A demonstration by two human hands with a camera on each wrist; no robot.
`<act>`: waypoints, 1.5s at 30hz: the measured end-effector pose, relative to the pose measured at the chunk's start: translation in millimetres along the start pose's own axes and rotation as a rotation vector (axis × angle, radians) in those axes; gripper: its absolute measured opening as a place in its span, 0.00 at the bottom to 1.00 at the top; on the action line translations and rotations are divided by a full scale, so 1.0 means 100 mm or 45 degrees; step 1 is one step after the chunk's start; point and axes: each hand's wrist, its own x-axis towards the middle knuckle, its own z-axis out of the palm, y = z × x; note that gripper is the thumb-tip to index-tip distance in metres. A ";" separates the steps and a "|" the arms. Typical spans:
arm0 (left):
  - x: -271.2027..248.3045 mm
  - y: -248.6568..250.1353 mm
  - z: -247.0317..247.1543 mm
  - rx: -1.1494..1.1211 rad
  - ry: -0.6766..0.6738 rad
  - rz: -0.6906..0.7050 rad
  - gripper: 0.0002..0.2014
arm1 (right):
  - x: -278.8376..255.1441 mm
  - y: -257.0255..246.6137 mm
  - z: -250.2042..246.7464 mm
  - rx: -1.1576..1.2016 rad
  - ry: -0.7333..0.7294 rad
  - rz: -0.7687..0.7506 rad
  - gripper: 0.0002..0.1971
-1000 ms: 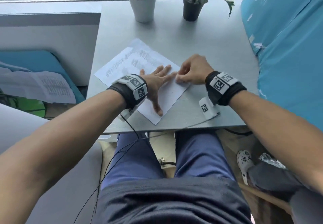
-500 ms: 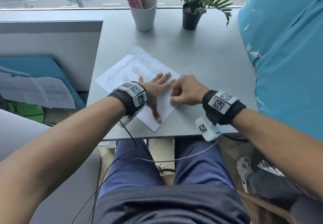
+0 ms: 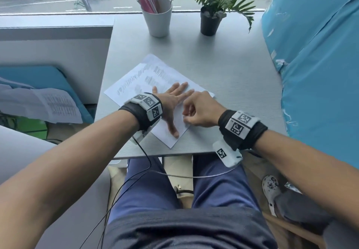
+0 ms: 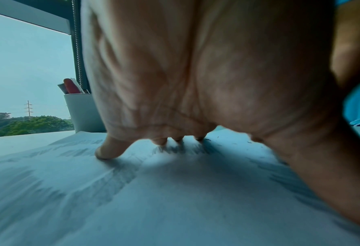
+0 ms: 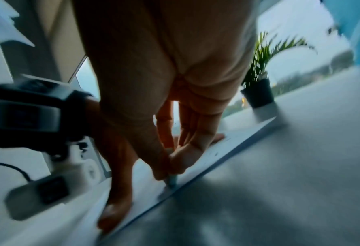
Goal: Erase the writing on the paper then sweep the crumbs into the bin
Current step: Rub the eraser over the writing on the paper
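On the grey tabletop [image 3: 223, 70], the sheet of paper [image 3: 134, 85] lies askew near the front edge, pencil writing visible on its far half. The left hand [image 3: 172, 103] lies flat on it with fingers spread, pinning the sheet. The right hand [image 3: 200, 111] is curled, thumb and fingertips pinching a small eraser [image 5: 172, 180] whose tip meets the paper close to its right edge. Good practice here: short strokes directed away from the pinning hand, light pressure near the edge to avoid creasing, crumbs kept on the sheet. No bin is in view.
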 end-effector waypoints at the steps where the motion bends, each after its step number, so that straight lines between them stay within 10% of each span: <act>1: 0.00 0.00 0.00 0.004 -0.004 0.002 0.81 | -0.02 0.00 -0.01 0.020 -0.037 -0.004 0.01; 6: -0.03 0.00 -0.02 -0.019 0.010 0.006 0.81 | 0.27 0.28 -0.36 0.031 0.301 0.218 0.03; 11: -0.02 0.02 -0.01 -0.009 -0.011 -0.011 0.81 | 0.02 0.01 -0.01 0.025 0.010 0.043 0.00; 26: -0.14 -0.11 0.14 -0.088 0.126 0.028 0.76 | 0.31 0.25 -0.30 -0.030 0.256 0.126 0.02; 31: -0.10 -0.07 0.19 -0.043 0.096 0.005 0.83 | -0.11 -0.02 0.03 0.071 -0.055 -0.064 0.03; 45: -0.16 -0.04 0.18 -0.049 0.083 -0.010 0.84 | 0.09 0.17 -0.13 0.154 0.188 0.096 0.00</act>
